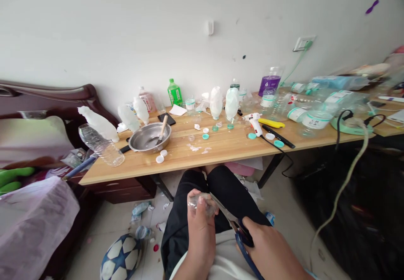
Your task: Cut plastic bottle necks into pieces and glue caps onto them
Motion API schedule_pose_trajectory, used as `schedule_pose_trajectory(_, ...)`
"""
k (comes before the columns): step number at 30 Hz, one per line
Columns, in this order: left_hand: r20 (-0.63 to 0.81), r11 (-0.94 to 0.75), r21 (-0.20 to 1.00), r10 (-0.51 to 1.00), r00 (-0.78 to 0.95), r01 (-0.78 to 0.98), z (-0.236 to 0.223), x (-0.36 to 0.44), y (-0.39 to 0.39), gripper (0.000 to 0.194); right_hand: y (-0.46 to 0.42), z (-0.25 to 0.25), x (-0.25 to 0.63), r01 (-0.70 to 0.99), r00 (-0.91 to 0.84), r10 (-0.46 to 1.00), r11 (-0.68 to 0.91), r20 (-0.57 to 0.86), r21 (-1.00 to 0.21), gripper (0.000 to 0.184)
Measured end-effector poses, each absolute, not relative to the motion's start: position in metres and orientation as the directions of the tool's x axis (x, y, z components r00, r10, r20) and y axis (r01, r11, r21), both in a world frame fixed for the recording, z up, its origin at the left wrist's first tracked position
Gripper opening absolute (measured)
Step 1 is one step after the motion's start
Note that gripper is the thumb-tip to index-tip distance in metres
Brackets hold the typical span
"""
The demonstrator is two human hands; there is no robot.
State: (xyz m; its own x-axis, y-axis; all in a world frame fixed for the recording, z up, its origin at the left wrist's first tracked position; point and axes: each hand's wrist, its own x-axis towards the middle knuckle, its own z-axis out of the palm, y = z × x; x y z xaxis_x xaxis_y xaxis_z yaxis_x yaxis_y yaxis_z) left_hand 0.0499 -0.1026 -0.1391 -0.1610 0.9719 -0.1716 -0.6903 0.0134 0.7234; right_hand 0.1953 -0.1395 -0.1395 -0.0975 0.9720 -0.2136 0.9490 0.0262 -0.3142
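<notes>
Above my lap, my left hand grips a clear piece of plastic bottle, its fingers wrapped round the side and thumb on top. My right hand is closed on the dark blue handles of a pair of scissors. The blades point up and left and reach the edge of the plastic piece. Whether they cut into it I cannot tell. Both hands are below the front edge of the wooden table.
On the table stand a steel bowl with a brush, white-covered bottles, a glue gun, a yellow cutter, loose caps and clear bottles. A pale cable hangs at the right. A football lies on the floor.
</notes>
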Motion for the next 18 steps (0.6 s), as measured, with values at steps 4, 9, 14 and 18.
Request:
schedule_pose_trajectory(4,-0.178,0.029,0.728,0.973,-0.148,-0.685,-0.1373,0.0492,-0.1017,0.022,-0.1383,-0.1431,0.1993,0.956,-0.107,0.977,0.051,-0.183,-0.287,0.004)
schedule_pose_trajectory(9,-0.190,0.029,0.735,0.968,-0.164,-0.677,-0.1356,0.0498,-0.1004,0.026,-0.1397,-0.1430,0.2009,0.955,-0.113,0.983,0.067,-0.146,-0.288,0.002)
schedule_pose_trajectory(14,-0.231,0.053,0.734,0.957,-0.175,-0.677,-0.1352,0.0488,-0.1014,0.029,-0.1396,-0.1453,0.2025,0.958,-0.111,0.984,0.068,-0.139,-0.279,0.007)
schedule_pose_trajectory(18,-0.241,0.067,0.725,0.957,-0.161,-0.686,-0.1335,0.0478,-0.1014,0.029,-0.1375,-0.1461,0.2040,0.957,-0.119,0.982,0.075,-0.145,-0.280,0.012)
